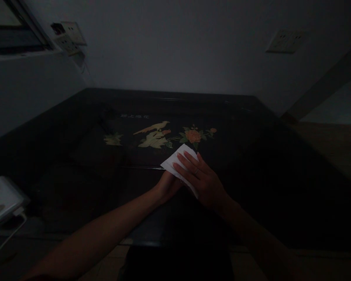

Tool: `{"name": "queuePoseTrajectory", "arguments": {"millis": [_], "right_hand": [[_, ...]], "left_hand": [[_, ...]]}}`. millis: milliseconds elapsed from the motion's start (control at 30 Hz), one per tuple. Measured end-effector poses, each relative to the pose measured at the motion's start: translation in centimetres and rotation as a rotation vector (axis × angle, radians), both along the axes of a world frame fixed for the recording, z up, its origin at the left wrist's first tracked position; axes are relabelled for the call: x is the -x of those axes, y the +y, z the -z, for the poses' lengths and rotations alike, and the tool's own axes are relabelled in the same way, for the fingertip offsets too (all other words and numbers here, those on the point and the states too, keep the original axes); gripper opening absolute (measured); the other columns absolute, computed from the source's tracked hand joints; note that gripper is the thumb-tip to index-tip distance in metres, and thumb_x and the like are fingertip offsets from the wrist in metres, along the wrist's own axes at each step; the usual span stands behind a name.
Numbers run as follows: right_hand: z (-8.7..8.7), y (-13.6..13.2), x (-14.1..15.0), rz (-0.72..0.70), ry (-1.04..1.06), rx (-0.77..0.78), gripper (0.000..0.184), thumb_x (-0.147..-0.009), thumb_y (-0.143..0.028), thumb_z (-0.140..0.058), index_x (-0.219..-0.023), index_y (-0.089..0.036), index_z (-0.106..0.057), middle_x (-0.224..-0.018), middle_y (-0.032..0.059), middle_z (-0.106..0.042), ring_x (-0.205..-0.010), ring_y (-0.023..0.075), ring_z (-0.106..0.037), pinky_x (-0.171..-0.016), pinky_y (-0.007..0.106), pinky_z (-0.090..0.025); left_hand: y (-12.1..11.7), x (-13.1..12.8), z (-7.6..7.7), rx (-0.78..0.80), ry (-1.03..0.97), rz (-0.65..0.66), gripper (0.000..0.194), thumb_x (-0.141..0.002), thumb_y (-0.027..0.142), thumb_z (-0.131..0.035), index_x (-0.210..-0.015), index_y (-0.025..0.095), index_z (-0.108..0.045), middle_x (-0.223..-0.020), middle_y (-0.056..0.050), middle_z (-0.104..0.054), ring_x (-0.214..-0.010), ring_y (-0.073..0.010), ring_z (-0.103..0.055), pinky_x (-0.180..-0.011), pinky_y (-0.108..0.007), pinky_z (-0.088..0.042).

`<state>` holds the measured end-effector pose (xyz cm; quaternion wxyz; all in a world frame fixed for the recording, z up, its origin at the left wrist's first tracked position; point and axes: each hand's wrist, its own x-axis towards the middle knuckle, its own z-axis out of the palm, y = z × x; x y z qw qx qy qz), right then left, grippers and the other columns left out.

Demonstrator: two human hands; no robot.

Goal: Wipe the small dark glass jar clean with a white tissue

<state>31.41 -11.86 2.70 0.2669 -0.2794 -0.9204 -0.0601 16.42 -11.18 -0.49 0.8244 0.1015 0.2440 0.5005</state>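
Observation:
A folded piece of white paper point(174, 159), possibly a tissue, is held at the near side of a dark tabletop point(152, 207). My right hand point(204, 175) lies over its upper face, fingers stretched across it, with a ring on one finger. Below the paper is my left hand point(167, 186), its fingers mostly hidden by the paper and by my right hand. Just beyond my hands, the glossy top carries an inlaid picture of a bird on a rock point(153, 136) and an orange flower point(193, 136). The view is very dim.
At the left edge a white device point(2, 199) with a green light and a cable stands on the table. Wall sockets point(71, 35) are at the back left, another socket plate point(286, 41) at the back right. A pale wall point(175, 50) borders the table's far edge.

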Motion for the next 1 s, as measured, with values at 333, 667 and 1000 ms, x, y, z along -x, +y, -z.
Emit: {"name": "queuePoseTrajectory", "arguments": {"millis": [333, 667, 1000], "right_hand": [[0.8, 0.8, -0.9, 0.025, 0.209, 0.105, 0.053, -0.094, -0.012, -0.036, -0.146, -0.015, -0.030, -0.149, 0.0145, -0.037, -0.141, 0.0229, -0.029, -0.112, 0.050, -0.034], [0.6, 0.5, -0.9, -0.074, 0.153, -0.011, 0.047, -0.093, -0.014, -0.038, -0.139, -0.010, -0.041, -0.139, 0.0166, -0.051, -0.138, 0.0244, -0.036, -0.111, 0.053, -0.035], [0.4, -0.3, 0.7, -0.161, 0.020, -0.039, 0.041, -0.096, -0.015, -0.030, -0.130, -0.007, -0.052, -0.138, 0.0141, -0.053, -0.137, 0.0239, -0.037, -0.112, 0.046, -0.035]], "left_hand": [[0.6, 0.2, -2.2, 0.036, 0.022, -0.027, 0.042, -0.092, 0.044, -0.040, -0.106, 0.014, -0.066, -0.086, -0.008, -0.072, -0.073, -0.0195, -0.066, -0.071, -0.034, -0.053], [1.5, 0.8, -2.6, 0.107, -0.120, -0.135, 0.046, -0.094, 0.043, -0.034, -0.097, 0.011, -0.067, -0.080, -0.007, -0.072, -0.071, -0.0154, -0.065, -0.067, -0.025, -0.051], [1.1, 0.6, -0.9, 0.145, -0.036, 0.036, 0.060, -0.092, 0.055, -0.036, -0.107, 0.004, -0.064, -0.079, -0.009, -0.069, -0.070, -0.0145, -0.065, -0.067, -0.021, -0.050]]}}
